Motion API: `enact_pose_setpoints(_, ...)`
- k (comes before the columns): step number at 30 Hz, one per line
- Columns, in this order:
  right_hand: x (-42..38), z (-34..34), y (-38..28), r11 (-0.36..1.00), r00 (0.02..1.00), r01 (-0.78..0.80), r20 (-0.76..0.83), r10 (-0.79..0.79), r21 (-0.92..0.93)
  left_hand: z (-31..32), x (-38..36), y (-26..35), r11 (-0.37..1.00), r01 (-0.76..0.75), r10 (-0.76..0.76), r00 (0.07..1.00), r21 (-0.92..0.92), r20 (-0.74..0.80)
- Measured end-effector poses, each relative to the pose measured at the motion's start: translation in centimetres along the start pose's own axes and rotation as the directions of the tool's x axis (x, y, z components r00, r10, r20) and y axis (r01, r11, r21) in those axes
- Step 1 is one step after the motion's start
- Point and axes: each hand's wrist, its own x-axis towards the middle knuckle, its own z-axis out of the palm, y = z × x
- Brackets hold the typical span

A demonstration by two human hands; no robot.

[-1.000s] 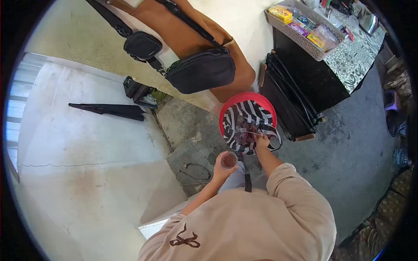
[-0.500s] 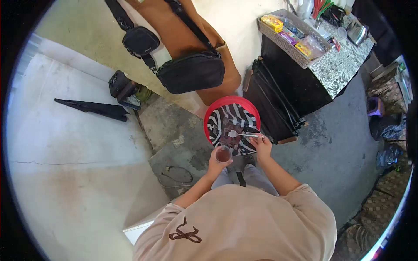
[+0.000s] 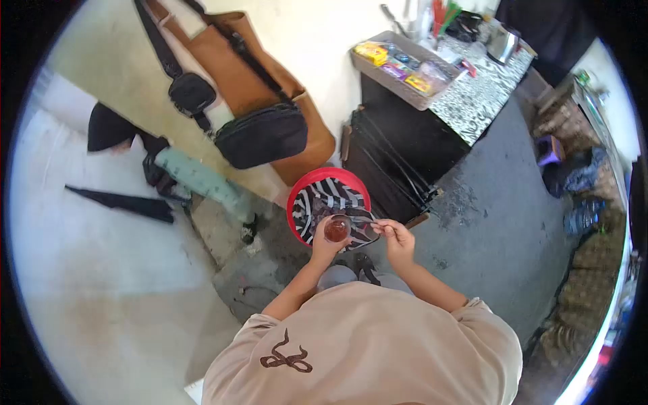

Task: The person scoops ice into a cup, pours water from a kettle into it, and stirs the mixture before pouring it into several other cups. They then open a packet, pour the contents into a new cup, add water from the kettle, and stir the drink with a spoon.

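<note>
My left hand (image 3: 325, 247) is wrapped around a clear cup (image 3: 337, 229) with reddish-brown contents. The cup is in front of a round red tub (image 3: 293, 210). A black-and-white zebra-striped plastic bag (image 3: 327, 191) lines that tub, and dark reddish pieces in it are partly hidden behind the cup and hand. On the right, my right hand (image 3: 397, 243) pinches a thin spoon (image 3: 373, 222) by its handle, near the bag's right edge. The spoon's bowl is blurred and hard to make out.
A cabinet with a patterned top (image 3: 466, 101) stands at upper right, bearing a basket (image 3: 405, 88) of packets and a kettle (image 3: 503, 44). Black bags (image 3: 262, 135) hang over brown material on the left. A person in a green garment (image 3: 202, 179) is beyond, at left.
The view has shifted, so the surroundings sit further left. The spoon has left its place over the dark pieces and is now at the bag's right side. Another person has appeared at left.
</note>
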Motion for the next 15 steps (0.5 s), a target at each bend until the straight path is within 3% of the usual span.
enact_pose_setpoints(4, -0.2, -0.1, -2.3, 0.981, 0.967, 0.13, -0.239, -0.093, 0.142, 0.2, 2.8, 2.5, 0.988, -0.149, 0.141, 0.979, 0.042, 0.15)
enact_pose_setpoints(6, -0.7, -0.1, -4.1, 0.96, 0.931, 0.155, -0.36, -0.063, 0.233, 0.5, 3.8, 6.5, 0.99, -0.143, 0.137, 0.958, 0.002, 0.253)
enact_pose_setpoints(8, -1.4, -0.5, -5.6, 0.935, 0.886, 0.193, -0.462, -0.035, 0.299, 1.2, 5.0, 6.9, 0.97, -0.24, 0.223, 0.925, 0.02, 0.307)
enact_pose_setpoints(13, -3.6, -3.4, -8.9, 0.91, 0.723, 0.255, -0.69, 0.044, 0.326, 4.9, 6.8, 9.5, 0.94, -0.338, 0.317, 0.818, -0.045, 0.48)
enact_pose_setpoints(15, -4.8, -5.6, -10.1, 0.908, 0.638, 0.3, -0.769, 0.039, 0.294, 7.6, 6.8, 11.0, 0.945, -0.313, 0.314, 0.787, -0.095, 0.531)
